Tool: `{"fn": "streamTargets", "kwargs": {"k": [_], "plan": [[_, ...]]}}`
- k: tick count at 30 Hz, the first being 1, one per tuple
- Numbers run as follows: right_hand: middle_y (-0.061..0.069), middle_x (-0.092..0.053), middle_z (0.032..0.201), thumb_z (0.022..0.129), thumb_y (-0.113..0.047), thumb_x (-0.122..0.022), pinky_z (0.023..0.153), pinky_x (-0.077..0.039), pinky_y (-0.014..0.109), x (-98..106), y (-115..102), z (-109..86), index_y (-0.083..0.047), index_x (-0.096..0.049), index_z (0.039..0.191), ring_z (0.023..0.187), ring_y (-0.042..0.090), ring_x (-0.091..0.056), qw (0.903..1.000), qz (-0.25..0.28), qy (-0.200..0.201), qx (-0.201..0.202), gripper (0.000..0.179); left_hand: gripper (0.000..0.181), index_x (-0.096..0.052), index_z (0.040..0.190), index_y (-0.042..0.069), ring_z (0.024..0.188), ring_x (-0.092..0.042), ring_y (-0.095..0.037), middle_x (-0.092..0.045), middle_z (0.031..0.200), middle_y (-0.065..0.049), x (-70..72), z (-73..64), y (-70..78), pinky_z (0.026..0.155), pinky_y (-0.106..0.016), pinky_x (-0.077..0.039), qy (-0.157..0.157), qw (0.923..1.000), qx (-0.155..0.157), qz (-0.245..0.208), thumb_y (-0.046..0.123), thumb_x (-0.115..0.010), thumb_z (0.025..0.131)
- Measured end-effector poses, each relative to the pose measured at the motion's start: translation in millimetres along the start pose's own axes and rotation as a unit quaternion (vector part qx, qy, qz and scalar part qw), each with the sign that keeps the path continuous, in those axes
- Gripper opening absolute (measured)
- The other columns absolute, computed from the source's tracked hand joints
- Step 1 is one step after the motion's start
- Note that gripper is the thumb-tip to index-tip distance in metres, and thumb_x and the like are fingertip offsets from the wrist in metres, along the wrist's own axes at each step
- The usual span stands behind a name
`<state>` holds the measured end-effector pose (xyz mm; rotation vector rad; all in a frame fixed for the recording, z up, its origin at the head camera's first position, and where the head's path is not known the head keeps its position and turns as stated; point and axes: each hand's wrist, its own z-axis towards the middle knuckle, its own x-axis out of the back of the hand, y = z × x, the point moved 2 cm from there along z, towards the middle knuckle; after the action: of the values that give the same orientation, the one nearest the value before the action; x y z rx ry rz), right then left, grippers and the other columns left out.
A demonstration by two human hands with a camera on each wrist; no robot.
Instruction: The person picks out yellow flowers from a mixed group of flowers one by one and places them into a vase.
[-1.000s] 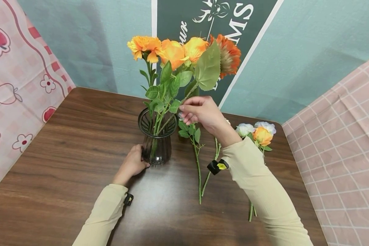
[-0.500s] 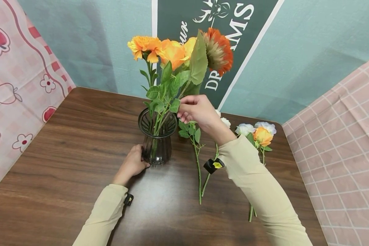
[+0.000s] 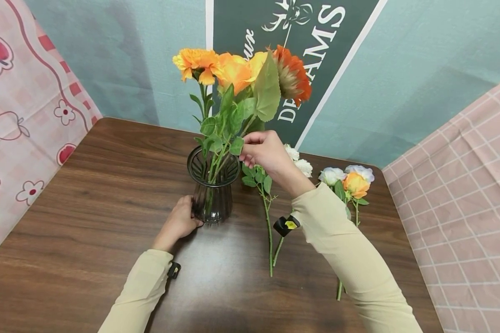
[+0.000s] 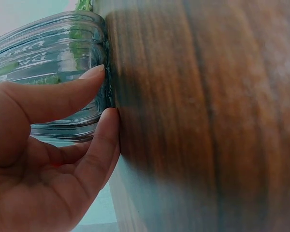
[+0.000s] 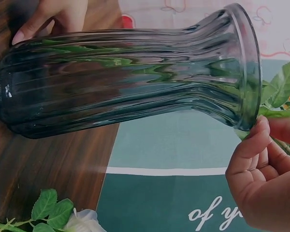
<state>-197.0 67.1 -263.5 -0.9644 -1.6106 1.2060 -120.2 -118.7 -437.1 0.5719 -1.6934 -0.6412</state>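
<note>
A dark ribbed glass vase (image 3: 214, 203) stands upright on the table, with several green stems inside. My left hand (image 3: 179, 219) holds its base, thumb and fingers on either side of the glass in the left wrist view. My right hand (image 3: 264, 150) pinches the stem of an orange-red artificial flower (image 3: 293, 76) with a large leaf (image 3: 268, 88), just above the rim. The stem slants into the vase mouth. Yellow-orange flowers (image 3: 233, 71) rise from the vase beside it. In the right wrist view, the right fingers (image 5: 251, 145) are at the rim.
To the right lie a green-stemmed flower (image 3: 268, 222), white flowers (image 3: 303, 167) partly behind the right arm, and pale flowers with an orange rose (image 3: 355, 185). A printed cloth backdrop (image 3: 421, 69) hangs behind the wooden table (image 3: 87, 194); pink cloths (image 3: 462, 208) flank it.
My right hand has moved left and slightly down toward the vase rim, with the orange-red flower shifting left and its leaf turning. My left hand and the vase have stayed put.
</note>
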Motion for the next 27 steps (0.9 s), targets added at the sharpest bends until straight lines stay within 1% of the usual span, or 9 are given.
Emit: {"fn": "streamTargets", "kwargs": {"k": [3, 6, 9, 16, 27], "plan": [[0.005, -0.054, 0.052, 0.080, 0.007, -0.054, 0.043, -0.042, 0.023, -1.1, 0.4, -1.0, 0.005, -0.061, 0.077, 0.042, 0.012, -0.047, 0.9991, -0.040, -0.011, 0.005, 0.008, 0.062, -0.040, 0.120, -0.012, 0.106, -0.046, -0.040, -0.046, 0.112, -0.028, -0.2, 0.0, -0.4, 0.092, -0.048, -0.037, 0.001, 1.0000, 0.001, -0.001, 0.005, -0.074, 0.070], [0.005, -0.052, 0.051, 0.079, 0.005, -0.056, 0.042, -0.040, 0.023, -1.5, 0.6, -1.9, 0.003, -0.062, 0.074, 0.042, 0.012, -0.045, 0.9965, -0.080, -0.022, 0.011, 0.008, 0.062, -0.040, 0.119, -0.012, 0.105, -0.046, -0.040, -0.047, 0.111, -0.027, -0.3, -0.2, -0.7, 0.091, -0.049, -0.037, 0.003, 1.0000, -0.003, 0.000, 0.006, -0.073, 0.070], [0.005, -0.050, 0.050, 0.079, 0.005, -0.055, 0.042, -0.039, 0.024, -1.9, 0.6, -2.5, 0.003, -0.061, 0.074, 0.042, 0.012, -0.044, 0.9948, -0.096, -0.029, 0.014, 0.008, 0.062, -0.040, 0.119, -0.012, 0.105, -0.046, -0.041, -0.047, 0.110, -0.028, 0.0, -0.4, -0.7, 0.091, -0.049, -0.037, 0.003, 1.0000, -0.004, 0.000, 0.006, -0.073, 0.069], [0.006, -0.052, 0.053, 0.077, 0.007, -0.055, 0.042, -0.040, 0.023, -2.3, 0.9, -2.7, 0.002, -0.057, 0.075, 0.043, 0.013, -0.047, 0.9960, -0.086, -0.024, 0.007, 0.005, 0.062, -0.040, 0.119, -0.012, 0.104, -0.046, -0.040, -0.046, 0.111, -0.027, 1.0, -0.3, -0.1, 0.091, -0.050, -0.037, -0.002, 1.0000, 0.001, 0.001, 0.006, -0.073, 0.070], [0.007, -0.053, 0.056, 0.079, 0.004, -0.052, 0.044, -0.043, 0.023, 2.6, 4.7, -2.5, 0.003, -0.056, 0.080, 0.044, 0.013, -0.048, 0.9989, -0.036, -0.031, -0.005, 0.005, 0.061, -0.040, 0.118, -0.011, 0.105, -0.046, -0.041, -0.046, 0.112, -0.027, 1.3, -0.3, -0.1, 0.091, -0.049, -0.037, -0.005, 1.0000, 0.003, 0.003, 0.007, -0.073, 0.071]]}}
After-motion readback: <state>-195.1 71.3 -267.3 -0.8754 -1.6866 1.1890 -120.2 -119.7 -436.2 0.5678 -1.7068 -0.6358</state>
